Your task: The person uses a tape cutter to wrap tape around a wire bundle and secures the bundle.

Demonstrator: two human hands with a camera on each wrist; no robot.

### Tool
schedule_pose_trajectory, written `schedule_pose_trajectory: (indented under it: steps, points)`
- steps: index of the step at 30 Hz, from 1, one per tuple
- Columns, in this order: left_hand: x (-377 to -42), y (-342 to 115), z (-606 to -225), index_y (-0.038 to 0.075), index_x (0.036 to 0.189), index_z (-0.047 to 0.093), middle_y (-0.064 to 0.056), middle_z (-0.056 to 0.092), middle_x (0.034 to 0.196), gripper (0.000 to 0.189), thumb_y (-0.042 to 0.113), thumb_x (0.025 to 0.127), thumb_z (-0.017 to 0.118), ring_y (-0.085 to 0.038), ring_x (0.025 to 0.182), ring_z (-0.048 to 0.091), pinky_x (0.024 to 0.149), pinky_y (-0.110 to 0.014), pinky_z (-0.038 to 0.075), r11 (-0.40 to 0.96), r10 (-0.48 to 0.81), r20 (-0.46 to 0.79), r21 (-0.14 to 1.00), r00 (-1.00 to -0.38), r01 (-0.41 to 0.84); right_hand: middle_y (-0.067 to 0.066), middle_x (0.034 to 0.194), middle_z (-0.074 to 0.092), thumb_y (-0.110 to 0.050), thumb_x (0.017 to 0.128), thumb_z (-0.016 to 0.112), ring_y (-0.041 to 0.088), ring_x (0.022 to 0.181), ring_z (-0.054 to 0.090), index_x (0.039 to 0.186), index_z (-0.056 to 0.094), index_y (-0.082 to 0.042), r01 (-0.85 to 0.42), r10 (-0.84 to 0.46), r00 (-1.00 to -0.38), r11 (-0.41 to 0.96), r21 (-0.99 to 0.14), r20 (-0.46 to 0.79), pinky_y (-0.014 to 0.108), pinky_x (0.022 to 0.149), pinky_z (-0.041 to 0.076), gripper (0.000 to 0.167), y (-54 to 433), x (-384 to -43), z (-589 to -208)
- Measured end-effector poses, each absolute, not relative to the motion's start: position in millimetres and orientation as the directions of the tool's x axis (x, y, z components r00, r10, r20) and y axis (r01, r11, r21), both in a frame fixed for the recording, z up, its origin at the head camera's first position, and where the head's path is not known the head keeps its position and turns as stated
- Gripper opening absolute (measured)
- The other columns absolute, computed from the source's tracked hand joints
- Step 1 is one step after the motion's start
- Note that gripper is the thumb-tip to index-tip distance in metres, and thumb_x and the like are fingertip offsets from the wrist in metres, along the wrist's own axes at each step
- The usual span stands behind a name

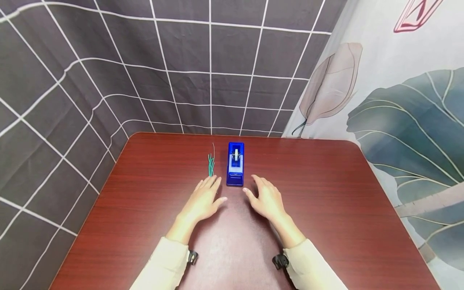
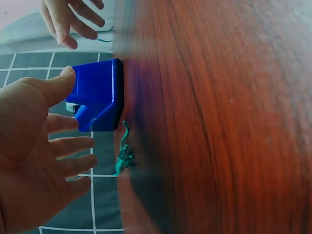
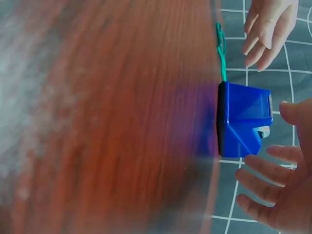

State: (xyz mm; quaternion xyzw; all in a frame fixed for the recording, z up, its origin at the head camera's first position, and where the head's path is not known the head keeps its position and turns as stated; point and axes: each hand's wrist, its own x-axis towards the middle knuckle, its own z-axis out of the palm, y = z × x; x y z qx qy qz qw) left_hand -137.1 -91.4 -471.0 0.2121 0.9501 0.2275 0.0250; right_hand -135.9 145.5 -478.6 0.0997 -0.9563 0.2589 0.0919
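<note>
A blue tape dispenser (image 1: pixel 235 165) stands on the table in front of both hands, with a small roll in its upper well. Left of it lies a small bunch of green wire ties (image 1: pixel 211 164), one thin end pointing away. My left hand (image 1: pixel 204 201) is just short of the ties, fingers extended and thumb spread, holding nothing. On the other side, my right hand (image 1: pixel 266 197) is near the dispenser's front right corner, its fingers spread and bare. Both wrist views show the dispenser (image 2: pixel 97 95) upright between the two hands.
The reddish-brown wooden table (image 1: pixel 326 201) has rounded far corners. Behind it and to the left hangs a dark grey curtain (image 1: pixel 185 48) with a white grid. A pale leaf-patterned curtain (image 1: pixel 384 80) hangs at the right. Each sleeve has a black wrist camera (image 1: pixel 280 262) at its cuff.
</note>
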Motion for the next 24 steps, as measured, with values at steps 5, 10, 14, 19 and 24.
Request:
schedule_pose_trajectory:
  steps: [5,10,14,19,24]
  points:
    - [-139.7,-90.3,-472.2,-0.004,0.148,0.045,-0.025,0.043,0.152,0.065,0.036,0.1,0.063,-0.041,0.143,0.038,0.118,-0.056,0.025,0.808,0.42,0.051,0.434,-0.906,0.398,0.015,0.117,0.069,-0.035,0.093,0.071,0.036,0.111,0.065,0.135,0.06,-0.005,-0.265,-0.154,-0.955,0.83,-0.491,0.255,0.056,0.091,0.051,0.053,142.9,-137.9,-477.9]
    - [-143.1,-88.8,-471.3,-0.003,0.148,0.045,-0.024,0.045,0.152,0.063,0.034,0.1,0.062,-0.04,0.142,0.04,0.117,-0.058,0.026,0.809,0.414,0.058,0.435,-0.909,0.396,0.014,0.116,0.07,-0.032,0.093,0.073,0.034,0.11,0.066,0.133,0.061,-0.004,-0.299,-0.169,-0.941,0.821,-0.486,0.293,0.055,0.09,0.052,0.051,139.6,-142.5,-478.9]
    - [-146.7,-86.9,-470.2,-0.002,0.148,0.046,-0.024,0.047,0.15,0.06,0.032,0.101,0.062,-0.039,0.142,0.041,0.116,-0.059,0.027,0.803,0.415,0.08,0.436,-0.906,0.406,0.013,0.115,0.071,-0.031,0.092,0.073,0.033,0.109,0.067,0.132,0.062,-0.005,-0.31,-0.177,-0.938,0.814,-0.491,0.3,0.054,0.089,0.052,0.049,136.2,-145.1,-478.2]
    - [-150.8,-83.1,-466.9,0.001,0.146,0.05,-0.022,0.052,0.145,0.057,0.031,0.1,0.063,-0.036,0.138,0.046,0.113,-0.059,0.032,0.789,0.423,0.134,0.431,-0.896,0.437,0.01,0.113,0.071,-0.031,0.092,0.073,0.031,0.108,0.067,0.129,0.064,-0.006,-0.321,-0.186,-0.934,0.813,-0.486,0.306,0.054,0.087,0.053,0.046,132.2,-147.9,-476.8]
    - [-154.8,-80.0,-465.6,0.0,0.144,0.052,-0.021,0.056,0.14,0.054,0.029,0.1,0.064,-0.035,0.134,0.05,0.111,-0.058,0.036,0.78,0.434,0.17,0.421,-0.885,0.463,0.011,0.115,0.071,-0.031,0.093,0.072,0.031,0.109,0.067,0.131,0.064,-0.006,-0.316,-0.186,-0.937,0.814,-0.488,0.297,0.054,0.088,0.052,0.046,128.0,-151.2,-473.5]
